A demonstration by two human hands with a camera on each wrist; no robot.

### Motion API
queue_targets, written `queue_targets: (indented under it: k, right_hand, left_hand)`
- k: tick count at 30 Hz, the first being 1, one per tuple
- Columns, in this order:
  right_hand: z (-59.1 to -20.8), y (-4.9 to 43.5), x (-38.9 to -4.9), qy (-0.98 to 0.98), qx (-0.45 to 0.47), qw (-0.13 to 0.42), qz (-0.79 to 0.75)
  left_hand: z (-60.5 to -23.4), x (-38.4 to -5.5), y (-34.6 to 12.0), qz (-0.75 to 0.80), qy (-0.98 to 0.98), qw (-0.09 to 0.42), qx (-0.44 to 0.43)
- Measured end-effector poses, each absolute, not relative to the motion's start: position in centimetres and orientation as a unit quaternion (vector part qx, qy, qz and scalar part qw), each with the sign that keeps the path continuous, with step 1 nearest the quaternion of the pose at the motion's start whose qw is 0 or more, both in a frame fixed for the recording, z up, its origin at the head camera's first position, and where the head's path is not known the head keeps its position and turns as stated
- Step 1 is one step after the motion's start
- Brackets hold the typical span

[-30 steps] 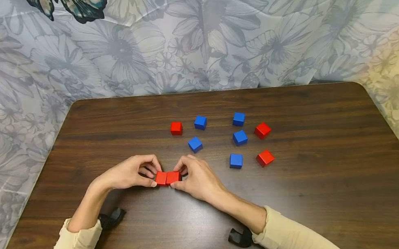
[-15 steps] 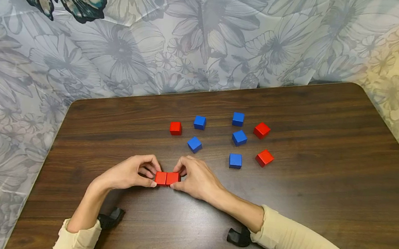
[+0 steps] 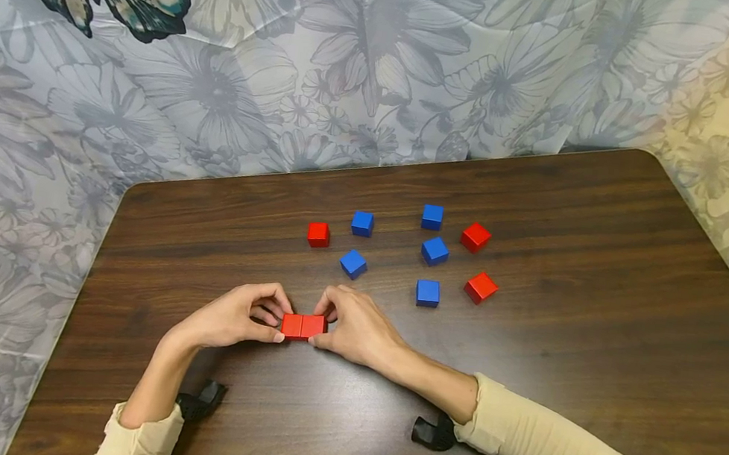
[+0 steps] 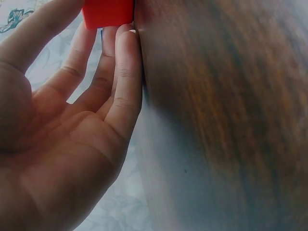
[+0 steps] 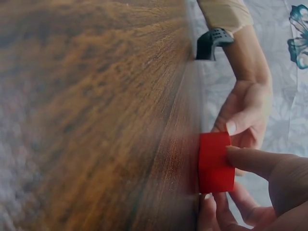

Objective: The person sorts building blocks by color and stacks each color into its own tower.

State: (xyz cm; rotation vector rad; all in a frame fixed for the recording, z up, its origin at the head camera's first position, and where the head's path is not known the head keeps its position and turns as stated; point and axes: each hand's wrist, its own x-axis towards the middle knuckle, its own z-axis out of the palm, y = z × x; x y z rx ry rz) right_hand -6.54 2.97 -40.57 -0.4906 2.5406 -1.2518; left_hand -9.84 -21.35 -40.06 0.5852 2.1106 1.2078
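Observation:
Two red cubes lie side by side on the table, their faces touching, near the middle front. My left hand (image 3: 229,317) pinches the left red cube (image 3: 291,326) between thumb and fingers. On the other side, my right hand (image 3: 360,328) pinches the right red cube (image 3: 313,326) the same way. The left wrist view shows a red cube (image 4: 108,12) at the fingertips, cut off by the top edge. In the right wrist view, my right thumb and fingers grip the near red cube (image 5: 216,179), with the left hand (image 5: 248,110) beyond.
Behind the hands lie several loose cubes, among them a red cube (image 3: 318,235), a blue cube (image 3: 353,264), a blue cube (image 3: 427,293) and a red cube (image 3: 480,288). The brown table (image 3: 554,399) meets a floral cloth (image 3: 218,91) at its back edge.
The right red cube has straightened slightly and now sits flush in line with the left one. Both hands keep their hold; the head view has shifted slightly.

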Motion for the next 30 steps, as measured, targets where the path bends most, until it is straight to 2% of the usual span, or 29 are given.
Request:
queue_targets:
  k: [21, 30]
  right_hand:
    - [-40.6, 3.2, -6.8, 0.866, -0.19, 0.129, -0.444]
    - [-39.6, 4.9, -7.2, 0.852, -0.206, 0.096, -0.472]
  left_hand:
    - [-40.0, -9.9, -21.4, 0.452, 0.805, 0.313, 0.223]
    - [-40.1, -9.7, -21.4, 0.45, 0.807, 0.31, 0.222]
